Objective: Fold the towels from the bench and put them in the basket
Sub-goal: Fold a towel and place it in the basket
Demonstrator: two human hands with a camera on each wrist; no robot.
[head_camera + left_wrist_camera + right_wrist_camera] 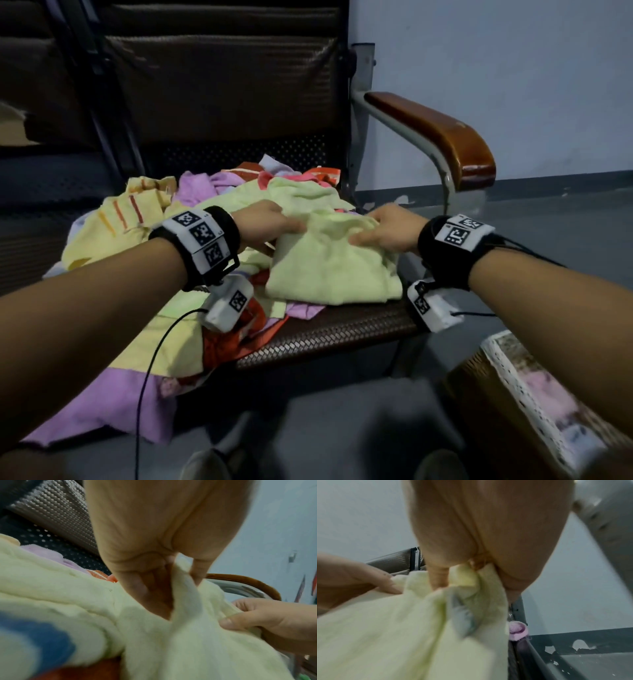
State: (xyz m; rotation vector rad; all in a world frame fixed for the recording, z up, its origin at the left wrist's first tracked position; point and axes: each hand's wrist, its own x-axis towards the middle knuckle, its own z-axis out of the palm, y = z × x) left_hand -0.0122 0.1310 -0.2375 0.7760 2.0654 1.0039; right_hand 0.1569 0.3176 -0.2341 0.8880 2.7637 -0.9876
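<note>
From the head view I am seeing both hands meeting over a pale green towel (pixel 329 260) that is lying on top of a heap of other towels (pixel 144 329) on the woven seat of the counter (pixel 335 334); this view is giving me the layout but hiding the undersides of the hands. My left hand (pixel 265 222) is sitting at the towel's left upper edge and my right hand (pixel 390 229) at its right upper edge, with a raised fold bunching between them. The left wrist view is showing what the head view cannot: the fingers (pixel 137 588) of the left hand are curling down and pinching a ridge of the green cloth against the thumb, while the right hand's thumb (pixel 228 622) is pressing into the same fold from the right. The right wrist view is showing the right hand (pixel 481 536) gathering a tight bunch of the towel in its curled fingers, the cloth hanging down from the grip. The heap of yellow, purple and orange towels is spreading to the left and spilling over the counter's front edge. A wooden armrest (pixel 442 137) is standing just right of the towel, and the basket (pixel 524 401), with a white lace-like rim, is sitting on the floor at lower right, partly hidden behind my right forearm.
</note>
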